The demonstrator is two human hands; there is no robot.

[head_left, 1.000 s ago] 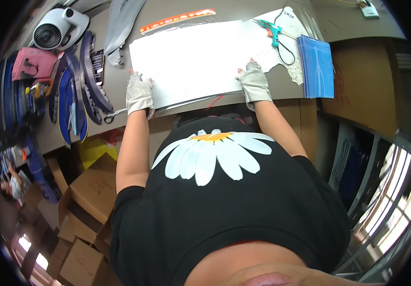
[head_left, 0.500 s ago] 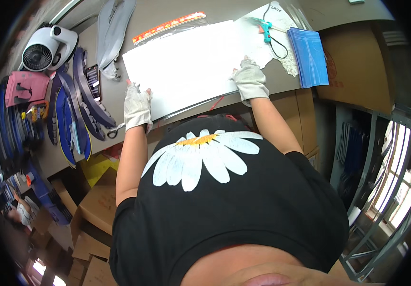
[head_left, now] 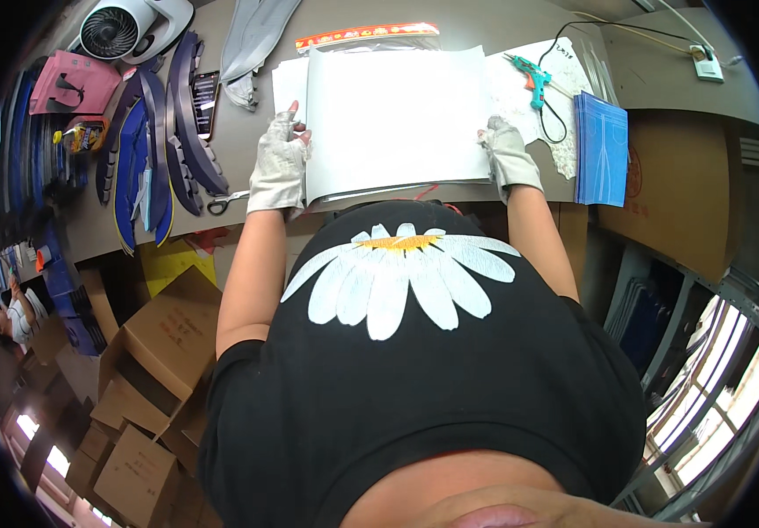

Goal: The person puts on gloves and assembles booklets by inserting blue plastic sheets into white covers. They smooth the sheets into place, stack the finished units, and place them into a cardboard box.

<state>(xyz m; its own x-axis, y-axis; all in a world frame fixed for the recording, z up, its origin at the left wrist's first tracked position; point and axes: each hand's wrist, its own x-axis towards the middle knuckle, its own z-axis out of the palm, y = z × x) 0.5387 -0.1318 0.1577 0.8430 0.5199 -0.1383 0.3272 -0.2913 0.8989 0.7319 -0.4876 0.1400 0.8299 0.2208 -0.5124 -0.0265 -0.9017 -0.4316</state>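
Note:
A large white sheet (head_left: 397, 123) lies on the table, with more white sheets (head_left: 289, 88) showing under its left side. My left hand (head_left: 280, 163), in a pale work glove with bare fingertips, closes on the sheet's left edge. At its right edge my right hand (head_left: 511, 157), gloved the same way, has its fingers bent against the border; its fingertips are partly hidden. Beyond the sheet lies a clear plastic bag (head_left: 370, 40) with a red and orange strip. To the right, a teal glue gun (head_left: 533, 81) rests on white scrap material (head_left: 511, 101).
Blue printed packs (head_left: 601, 150) lie at the table's right end. On the left are scissors (head_left: 225, 203), a phone (head_left: 206, 104), dark curved pieces (head_left: 187, 123), a pink bag (head_left: 71, 84) and a white fan (head_left: 115, 31). Cardboard boxes (head_left: 168, 330) stand below.
The top white sheet now lies straighter and shows apart from the sheets beneath at its left. Both hands remain at its sides. The whole view has shifted and turned slightly.

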